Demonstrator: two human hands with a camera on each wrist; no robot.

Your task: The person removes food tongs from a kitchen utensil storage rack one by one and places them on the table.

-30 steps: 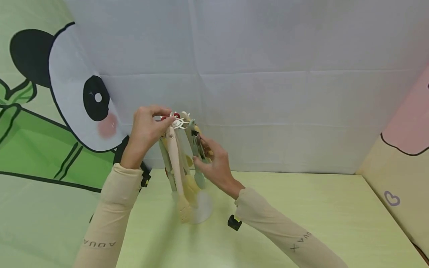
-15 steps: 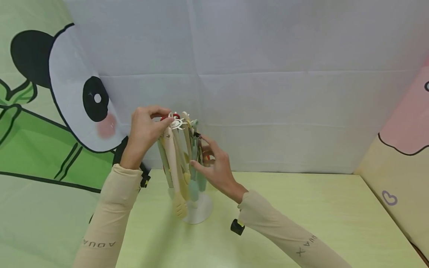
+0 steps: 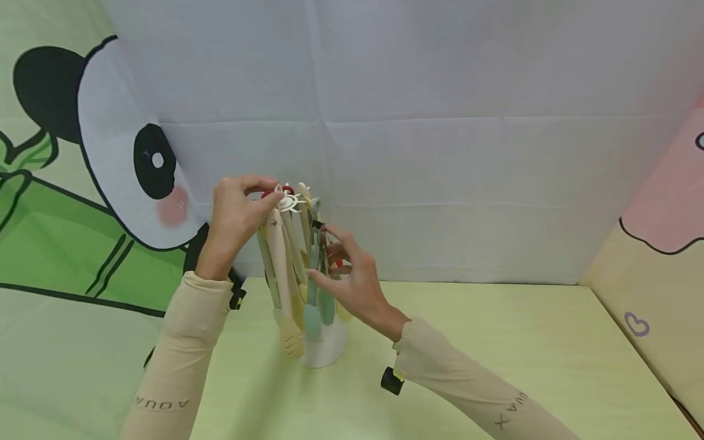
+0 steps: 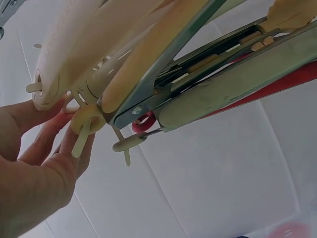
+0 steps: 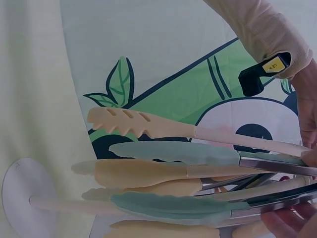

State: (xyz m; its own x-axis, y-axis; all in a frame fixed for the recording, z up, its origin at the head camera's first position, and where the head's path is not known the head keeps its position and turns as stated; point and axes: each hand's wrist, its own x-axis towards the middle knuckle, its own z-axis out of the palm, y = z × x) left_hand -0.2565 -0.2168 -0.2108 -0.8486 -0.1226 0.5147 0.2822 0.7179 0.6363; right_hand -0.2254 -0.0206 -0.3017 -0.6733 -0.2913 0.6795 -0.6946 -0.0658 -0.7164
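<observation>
My left hand (image 3: 233,211) pinches the white hooked top (image 3: 289,203) of a utensil rack. In the left wrist view, the left hand (image 4: 42,163) is beside hooks with handles hanging on them. My right hand (image 3: 354,275) holds green-tipped tongs (image 3: 312,322) by their metal arms at the rack's right side. The right wrist view shows thumb and fingers (image 5: 282,225) on either side of the tongs (image 5: 173,206). A cream slotted pasta server (image 3: 291,336) hangs at the front. The round white base (image 3: 324,351) stands on the table; other utensils partly hide the pole.
More cream-headed utensils (image 5: 141,172) hang close around the tongs. The pale yellow-green table (image 3: 495,342) extends right. A white cloth backdrop (image 3: 418,153) rises behind, with a panda-print cloth (image 3: 115,140) on the left.
The tongs have shifted left and toward the front, with their green tips lower. The right hand has followed slightly downward. The swaying pasta server has moved a little left; the left hand stays at the top.
</observation>
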